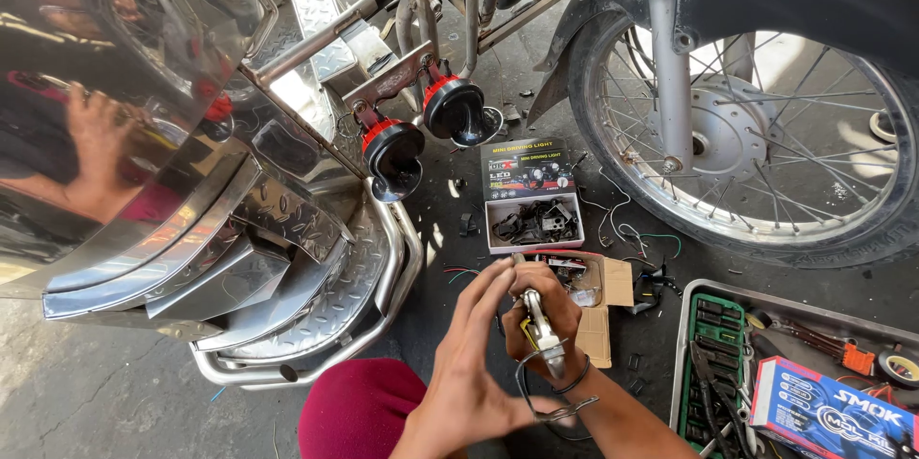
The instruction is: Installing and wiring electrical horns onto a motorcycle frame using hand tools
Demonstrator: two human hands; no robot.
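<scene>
Metal tool: a small silver tool (542, 325) with a wire trailing, near centre above the floor.
Right hand (548, 315): clamped round the tool.
Left hand (476, 356): fingers spread, touching the tool, gripping nothing.
Doing it well: probably steady the tool with both hands, wire slack.
Edges: open parts box (532, 196) just beyond; tool tray (691, 344) right; chrome sidecar bumper (316, 325) left.
Room: little bare floor.

Open dark box (532, 196) on floor; blue-red box (831, 411) lower right.

Bare forearms, thin black band (577, 380) on right wrist, maroon trouser knee (359, 411).
</scene>
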